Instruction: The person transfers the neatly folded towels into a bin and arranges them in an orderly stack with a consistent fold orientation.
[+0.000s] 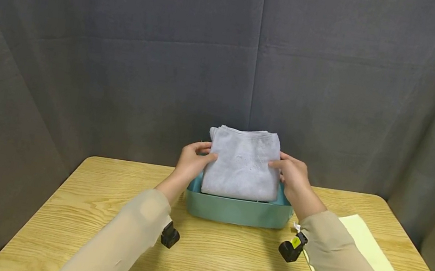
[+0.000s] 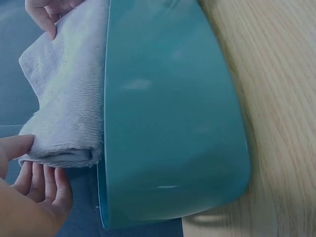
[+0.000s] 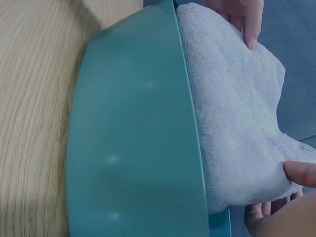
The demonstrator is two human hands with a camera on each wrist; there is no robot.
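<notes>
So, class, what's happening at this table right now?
A person holds a folded grey towel by its two sides, left hand on one edge and right hand on the other, thumbs on the front face. The towel stands upright with its lower edge inside a teal tub on the wooden table. A pale yellow cloth lies flat to the right, partly under the right sleeve.
</notes>
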